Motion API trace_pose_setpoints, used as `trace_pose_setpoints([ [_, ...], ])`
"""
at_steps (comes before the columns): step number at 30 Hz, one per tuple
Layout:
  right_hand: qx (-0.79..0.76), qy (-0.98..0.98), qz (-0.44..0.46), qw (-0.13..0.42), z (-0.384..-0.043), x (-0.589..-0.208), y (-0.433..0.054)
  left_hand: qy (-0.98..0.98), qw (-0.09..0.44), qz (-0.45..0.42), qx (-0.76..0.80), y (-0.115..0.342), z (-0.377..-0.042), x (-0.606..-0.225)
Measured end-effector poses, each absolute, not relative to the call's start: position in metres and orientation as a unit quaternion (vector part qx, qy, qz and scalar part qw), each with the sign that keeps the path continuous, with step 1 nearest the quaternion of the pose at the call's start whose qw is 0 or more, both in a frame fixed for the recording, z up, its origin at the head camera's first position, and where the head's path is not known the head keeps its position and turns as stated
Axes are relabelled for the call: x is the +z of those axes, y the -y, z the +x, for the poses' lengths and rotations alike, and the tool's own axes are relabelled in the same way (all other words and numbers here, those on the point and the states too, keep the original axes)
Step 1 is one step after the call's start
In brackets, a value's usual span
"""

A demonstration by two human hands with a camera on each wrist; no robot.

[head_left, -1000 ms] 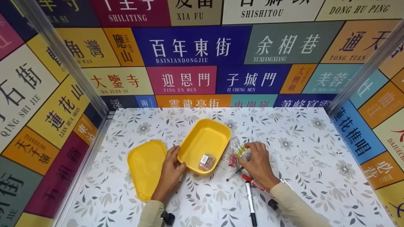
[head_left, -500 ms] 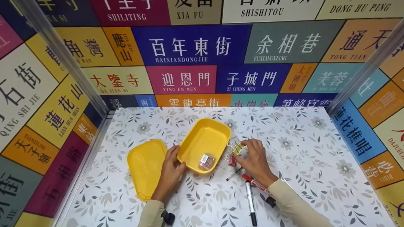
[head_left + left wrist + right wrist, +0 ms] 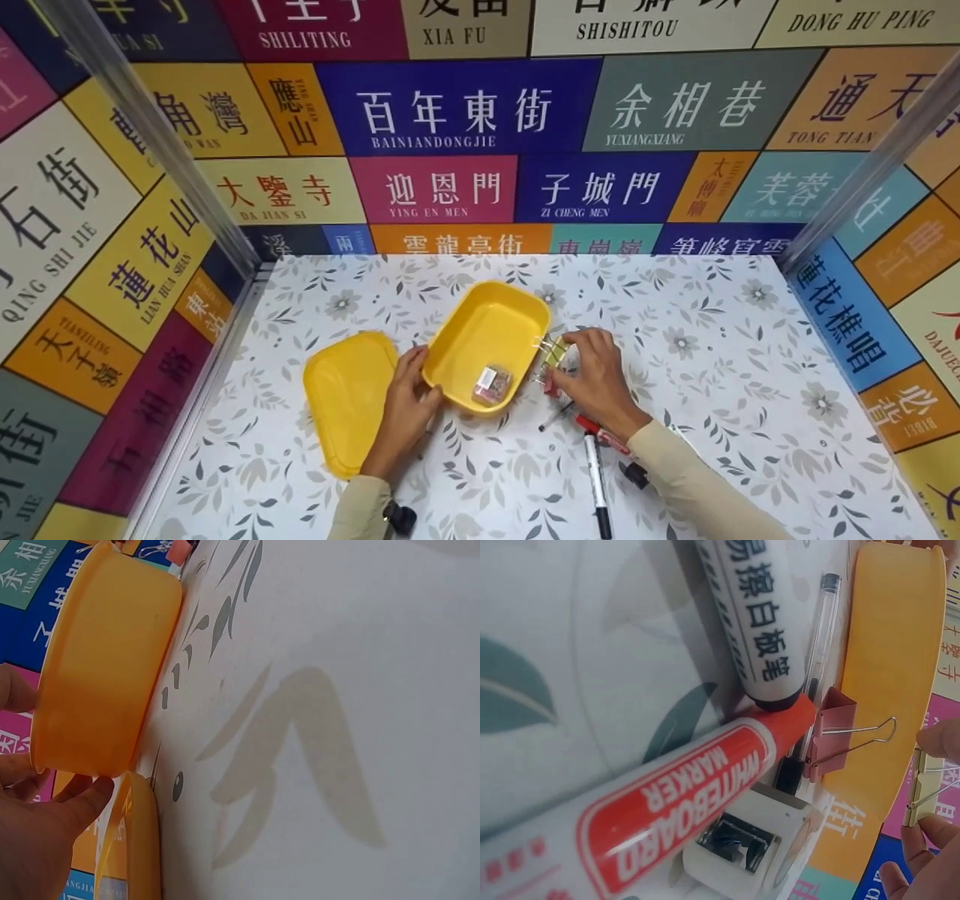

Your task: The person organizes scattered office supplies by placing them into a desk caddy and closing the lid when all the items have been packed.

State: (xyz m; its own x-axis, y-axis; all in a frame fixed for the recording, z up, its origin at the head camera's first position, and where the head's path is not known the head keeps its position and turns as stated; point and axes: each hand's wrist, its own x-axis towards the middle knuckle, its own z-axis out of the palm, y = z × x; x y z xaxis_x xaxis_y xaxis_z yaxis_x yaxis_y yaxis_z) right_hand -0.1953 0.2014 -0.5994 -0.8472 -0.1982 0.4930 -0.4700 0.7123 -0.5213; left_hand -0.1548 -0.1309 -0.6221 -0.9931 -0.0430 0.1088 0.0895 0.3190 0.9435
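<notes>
Left hand [image 3: 411, 400], lower centre of head view, gripped the tub [image 3: 484, 326] by its left edge, fingers on the side, thumb at the near corner; tub sat mid-frame, packet [image 3: 491, 385] inside at its lower end. Right hand [image 3: 598, 377], right of centre, pinched the yellow clip [image 3: 925, 784] between thumb and fingers, at the tub's right rim, couldn't tell if touching. Pink clip [image 3: 836, 735] just below it, pen [image 3: 825, 630] near. Red marker [image 3: 682, 799] and black marker [image 3: 595, 476] lower right, ends overlapping in right wrist view. Lid [image 3: 346, 401] left of centre, partly behind left hand
</notes>
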Motion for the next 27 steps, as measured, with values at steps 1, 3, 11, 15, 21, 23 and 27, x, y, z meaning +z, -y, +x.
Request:
trace_pose_setpoints([
  [1, 0.33, 0.902, 0.188, 0.204, -0.195, -0.599, -0.201, 0.81, 0.057, -0.015, -0.584, 0.131, -0.155, -0.622],
  [3, 0.329, 0.902, 0.193, 0.204, -0.196, -0.599, -0.2, 0.808, 0.058, -0.017, -0.586, 0.131, -0.155, -0.623],
  [11, 0.329, 0.89, 0.216, 0.23, -0.199, -0.599, -0.195, 0.801, 0.07, -0.036, -0.594, 0.133, -0.155, -0.625],
  [15, 0.333, 0.887, 0.22, 0.234, -0.202, -0.596, -0.191, 0.805, 0.065, -0.029, -0.588, 0.132, -0.155, -0.624],
  [21, 0.327, 0.896, 0.21, 0.213, -0.205, -0.593, -0.181, 0.809, 0.058, -0.02, -0.585, 0.131, -0.155, -0.622],
  [23, 0.327, 0.899, 0.206, 0.204, -0.205, -0.593, -0.178, 0.809, 0.059, -0.02, -0.585, 0.131, -0.155, -0.622],
  [27, 0.333, 0.901, 0.201, 0.194, -0.207, -0.593, -0.173, 0.811, 0.057, -0.018, -0.582, 0.13, -0.155, -0.623],
])
